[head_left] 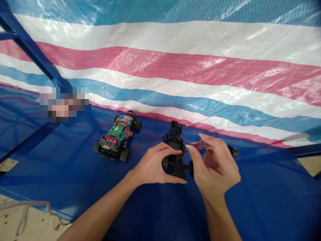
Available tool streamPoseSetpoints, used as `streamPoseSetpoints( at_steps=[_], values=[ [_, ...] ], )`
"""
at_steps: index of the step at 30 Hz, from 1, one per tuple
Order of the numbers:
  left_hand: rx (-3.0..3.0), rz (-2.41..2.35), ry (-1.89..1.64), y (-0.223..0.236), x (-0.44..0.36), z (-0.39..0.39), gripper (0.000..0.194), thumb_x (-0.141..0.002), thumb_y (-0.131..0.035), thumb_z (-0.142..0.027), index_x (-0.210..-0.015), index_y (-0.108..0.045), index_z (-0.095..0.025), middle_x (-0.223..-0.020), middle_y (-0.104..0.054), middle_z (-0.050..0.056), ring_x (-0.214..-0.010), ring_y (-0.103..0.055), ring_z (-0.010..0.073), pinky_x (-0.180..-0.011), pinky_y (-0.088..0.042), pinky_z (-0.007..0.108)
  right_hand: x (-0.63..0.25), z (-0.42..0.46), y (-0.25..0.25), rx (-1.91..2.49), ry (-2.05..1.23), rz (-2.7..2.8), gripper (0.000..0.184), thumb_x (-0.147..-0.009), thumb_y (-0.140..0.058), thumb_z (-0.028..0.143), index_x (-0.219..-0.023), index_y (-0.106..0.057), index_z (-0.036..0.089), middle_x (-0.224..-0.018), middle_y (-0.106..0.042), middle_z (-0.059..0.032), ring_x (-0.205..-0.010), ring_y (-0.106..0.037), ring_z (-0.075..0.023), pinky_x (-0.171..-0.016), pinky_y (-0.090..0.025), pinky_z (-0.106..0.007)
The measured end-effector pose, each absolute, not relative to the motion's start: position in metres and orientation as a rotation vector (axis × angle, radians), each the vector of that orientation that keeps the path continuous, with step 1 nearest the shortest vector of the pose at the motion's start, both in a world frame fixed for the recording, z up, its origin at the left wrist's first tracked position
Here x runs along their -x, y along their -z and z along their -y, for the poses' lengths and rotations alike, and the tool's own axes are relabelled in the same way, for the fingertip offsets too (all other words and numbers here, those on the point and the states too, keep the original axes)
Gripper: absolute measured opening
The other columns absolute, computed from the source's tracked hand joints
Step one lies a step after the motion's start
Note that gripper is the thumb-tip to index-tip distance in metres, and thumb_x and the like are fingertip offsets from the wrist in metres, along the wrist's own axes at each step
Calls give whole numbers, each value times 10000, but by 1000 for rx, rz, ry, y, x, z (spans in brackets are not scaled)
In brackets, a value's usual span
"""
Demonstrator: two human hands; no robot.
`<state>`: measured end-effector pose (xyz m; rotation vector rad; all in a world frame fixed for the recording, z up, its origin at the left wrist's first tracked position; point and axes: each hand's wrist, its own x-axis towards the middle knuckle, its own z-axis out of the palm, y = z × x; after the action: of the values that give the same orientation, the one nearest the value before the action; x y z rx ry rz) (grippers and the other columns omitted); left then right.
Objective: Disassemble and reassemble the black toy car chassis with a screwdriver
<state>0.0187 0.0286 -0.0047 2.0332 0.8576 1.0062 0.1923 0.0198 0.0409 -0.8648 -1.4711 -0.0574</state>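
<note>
A black toy car chassis (177,142) lies on the blue surface in front of me, its far end towards the striped sheet. My left hand (160,164) grips its near end from the left, the thumb along the near edge and the fingers over the top. In my right hand (213,164), thumb and fingers pinch what looks like a screwdriver with a purplish handle (200,145). Its thin dark shaft points left at the chassis's right side; whether the tip touches is unclear. One wheel (191,169) shows beside my right hand.
A complete toy car (116,135) with a green and red patterned body stands to the left. Behind my right hand, a dark round thing (233,151) is partly hidden. The striped sheet (175,63) hangs behind. A blue metal post (35,50) and pale cable (30,203) are at left.
</note>
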Motion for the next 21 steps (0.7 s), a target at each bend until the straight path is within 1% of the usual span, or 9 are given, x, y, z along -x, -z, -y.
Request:
streamPoseSetpoints(
  at_steps=[3, 5, 8, 10, 13, 16, 19, 21],
  values=[
    [-2045, -865, -1004, 5, -19, -29, 781, -611, -1018, -536, -1272, -738, -229, -1244, -786, 109, -1121, -763, 309, -1014, -624, 438, -192, -16, -40, 876, 46, 1509, 621, -871, -787, 34, -1429, -698, 289, -1013, -799, -35, -780, -750, -194, -709, -647, -359],
    [-2049, -877, -998, 5, -20, -29, 779, -606, -1014, -554, -1263, -740, -235, -1225, -791, 106, -1104, -767, 309, -1000, -629, 436, -193, -15, -35, 906, 28, 1508, 636, -903, -762, 63, -1488, -648, 287, -1056, -817, -46, -831, -788, -216, -770, -674, -391],
    [-2045, -888, -1001, 6, -20, -30, 781, -608, -1010, -560, -1265, -739, -239, -1229, -786, 109, -1108, -764, 306, -1001, -628, 427, -194, -15, -28, 941, -36, 1505, 575, -960, -705, 110, -1508, -611, 260, -1127, -821, -78, -922, -810, -242, -842, -691, -435],
    [-2051, -891, -1002, 6, -19, -30, 765, -616, -1010, -547, -1258, -740, -228, -1225, -782, 112, -1105, -761, 305, -997, -627, 426, -193, -17, -26, 911, -43, 1521, 511, -965, -693, 115, -1458, -639, 241, -1139, -812, -96, -964, -803, -257, -856, -688, -461],
    [-2057, -899, -999, 4, -18, -31, 727, -627, -1007, -530, -1231, -745, -222, -1182, -786, 104, -1082, -757, 301, -975, -625, 423, -191, -20, -30, 832, 15, 1525, 486, -887, -786, 92, -1340, -703, 249, -1082, -784, -80, -921, -767, -251, -799, -673, -454],
    [-2062, -906, -991, 3, -18, -31, 718, -635, -1002, -529, -1228, -741, -220, -1163, -786, 97, -1076, -752, 296, -959, -623, 419, -187, -20, -39, 808, 82, 1513, 544, -808, -848, 24, -1283, -738, 262, -959, -743, -31, -845, -715, -210, -705, -633, -370],
    [-2075, -900, -996, 4, -18, -31, 719, -631, -1004, -530, -1217, -739, -208, -1171, -788, 101, -1066, -752, 294, -951, -621, 421, -184, -18, -45, 811, 100, 1520, 562, -816, -817, -25, -1297, -757, 258, -878, -727, -9, -796, -706, -192, -668, -607, -333],
    [-2069, -889, -1013, 5, -18, -31, 708, -630, -1008, -517, -1208, -739, -208, -1182, -790, 101, -1071, -753, 292, -962, -619, 420, -183, -16, -46, 819, 78, 1548, 596, -847, -777, -32, -1362, -737, 265, -935, -764, -23, -790, -724, -192, -681, -618, -343]
  ],
)
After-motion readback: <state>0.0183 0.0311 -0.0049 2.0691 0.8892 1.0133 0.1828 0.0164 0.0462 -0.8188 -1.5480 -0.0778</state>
